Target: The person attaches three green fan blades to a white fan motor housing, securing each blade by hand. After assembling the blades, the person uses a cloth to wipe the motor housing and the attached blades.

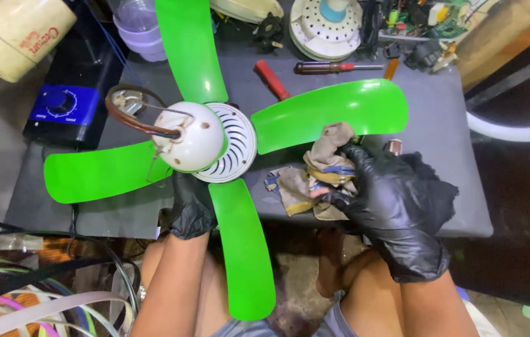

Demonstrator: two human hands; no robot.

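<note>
From left of centre I see my black-gloved left hand gripping under the glossy white motor dome of the green-bladed ceiling fan on the grey table, while right of centre my right hand clutches a crumpled rag.

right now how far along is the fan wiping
Done: hard to judge; all four green blades look bright, with no grime that shows. In hand: the left hand steadies the fan from beneath, and the right hand bunches a rag beside the right blade. Left: which blades remain unwiped can't be told.
</note>
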